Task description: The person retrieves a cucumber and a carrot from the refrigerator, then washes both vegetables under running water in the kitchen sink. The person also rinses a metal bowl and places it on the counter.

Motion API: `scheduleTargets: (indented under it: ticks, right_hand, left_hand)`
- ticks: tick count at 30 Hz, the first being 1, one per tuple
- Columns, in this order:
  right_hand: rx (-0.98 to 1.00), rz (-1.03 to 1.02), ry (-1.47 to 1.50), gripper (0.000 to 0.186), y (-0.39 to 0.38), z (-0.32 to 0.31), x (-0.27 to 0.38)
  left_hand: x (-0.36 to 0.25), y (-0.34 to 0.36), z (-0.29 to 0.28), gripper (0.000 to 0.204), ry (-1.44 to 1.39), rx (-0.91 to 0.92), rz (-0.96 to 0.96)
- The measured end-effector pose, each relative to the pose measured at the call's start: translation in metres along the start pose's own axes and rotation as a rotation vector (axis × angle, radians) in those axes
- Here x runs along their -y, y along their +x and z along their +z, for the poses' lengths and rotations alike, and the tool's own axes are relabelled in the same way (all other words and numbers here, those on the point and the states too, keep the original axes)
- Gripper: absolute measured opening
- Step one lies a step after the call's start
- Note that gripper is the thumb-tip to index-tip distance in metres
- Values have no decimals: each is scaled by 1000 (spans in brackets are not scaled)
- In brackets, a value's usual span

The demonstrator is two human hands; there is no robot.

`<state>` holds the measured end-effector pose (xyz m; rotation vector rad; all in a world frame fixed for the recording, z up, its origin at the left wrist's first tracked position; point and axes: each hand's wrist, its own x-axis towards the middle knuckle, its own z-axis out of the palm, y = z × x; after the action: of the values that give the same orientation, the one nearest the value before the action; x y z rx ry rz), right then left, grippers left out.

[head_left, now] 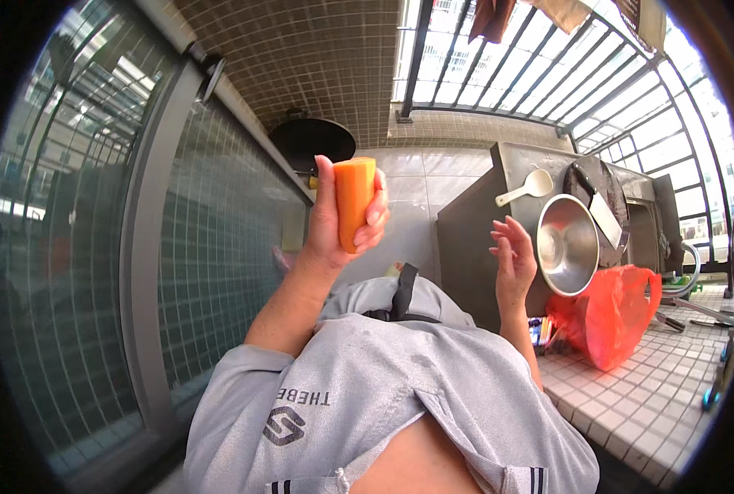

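In my left hand I grip a thick orange carrot, held upright in front of me with its cut-looking end at the top. It looks smooth, as if peeled. My right hand hangs with nothing in it, its fingers loosely bent and apart, just left of a steel mixing bowl on the counter. Behind that bowl a cleaver with a black handle lies on a dark round chopping board. A pale spoon rests near the counter's edge.
A red plastic bag sits on the white tiled ledge at the right, beside a sink. To my left runs a glass sliding door. A black wok stands by the far wall, and window bars close off the far side.
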<state>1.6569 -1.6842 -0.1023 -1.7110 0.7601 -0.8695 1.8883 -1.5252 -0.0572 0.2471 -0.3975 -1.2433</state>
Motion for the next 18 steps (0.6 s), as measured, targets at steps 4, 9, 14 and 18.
scheduleTargets:
  ticks: [4, 9, 14, 18]
  right_hand:
    - [-85, 24, 83, 28, 70, -13, -3]
    - [-207, 21, 16, 29, 136, -21, -22]
    - [-361, 68, 15, 28, 207, -18, -49]
    - [-503, 121, 24, 28, 271, -4, -64]
  left_hand:
    - [-8, 90, 12, 83, 136, 93, -84]
    - [-20, 201, 1, 88, 512, 209, -92]
    - [-41, 311, -26, 89, 461, 344, -192]
    - [-59, 403, -46, 88, 746, 441, -204]
